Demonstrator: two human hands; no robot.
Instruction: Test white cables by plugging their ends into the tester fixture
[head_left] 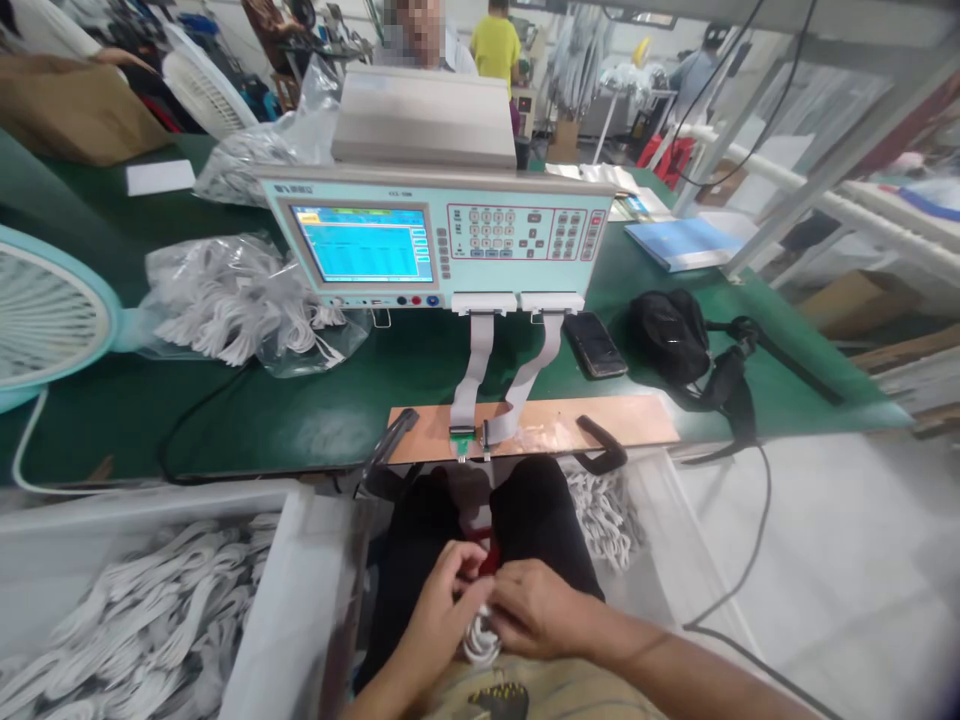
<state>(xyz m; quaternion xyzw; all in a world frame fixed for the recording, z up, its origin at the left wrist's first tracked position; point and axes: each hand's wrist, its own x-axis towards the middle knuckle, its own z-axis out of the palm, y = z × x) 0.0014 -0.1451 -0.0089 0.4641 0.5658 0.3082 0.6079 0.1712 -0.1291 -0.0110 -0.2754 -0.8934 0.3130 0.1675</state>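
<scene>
Low in the view, close to the body, a coiled white cable (481, 640) hangs between my two hands above the lap. My left hand (448, 600) has its thumb and fingers bent around the top of the coil. From the other side, my right hand (529, 605) is closed on the same coil, its fingers curled. Something small and red (489, 560) shows just beyond the fingertips. In front stands a tester (442, 240) with a lit screen; two grey ribbon cables run from it to small connectors on a copper-coloured board (547, 428) at the table edge.
Bins of white cables stand at the left (150, 610) and right (607, 520) of the legs. The green table (330, 420) holds bagged cables (240, 300), a fan (52, 310), a phone (595, 345), a black pouch (670, 335) and a blue book (682, 243). A person sits behind the tester.
</scene>
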